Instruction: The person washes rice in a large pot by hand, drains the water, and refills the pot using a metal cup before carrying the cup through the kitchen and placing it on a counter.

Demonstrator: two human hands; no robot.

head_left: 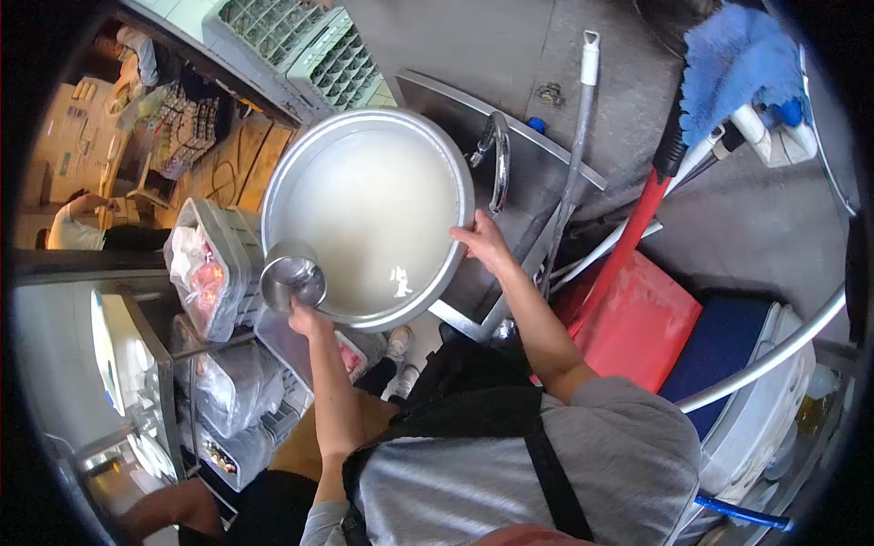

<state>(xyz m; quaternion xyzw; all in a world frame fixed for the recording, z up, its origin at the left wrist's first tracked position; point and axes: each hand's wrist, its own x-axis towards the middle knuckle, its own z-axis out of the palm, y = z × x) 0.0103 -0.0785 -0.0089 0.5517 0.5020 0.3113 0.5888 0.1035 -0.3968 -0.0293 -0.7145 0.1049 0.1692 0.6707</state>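
Note:
A large round metal pot [460, 173] full of cloudy whitish liquid [382, 200] sits at the steel sink. My right hand [484, 244] grips the pot's right rim, thumb over the edge and fingers on the outer side. At the lower left of the pot, my left hand [309, 318] is closed on the edge of a small shiny metal bowl [293, 273], which overlaps the pot's rim in this view. The bowl's inside faces up, and some of my left fingers are hidden beneath it. A curved metal faucet [498, 164] stands right beside the pot.
Dish racks [296, 45] stand at the top. Plastic bins with bagged items [205, 264] line the left. A grey hose [583, 118], a red-handled tool [628, 237] and a blue cloth [737, 68] are on the right. Another person's arm [173, 510] shows at lower left.

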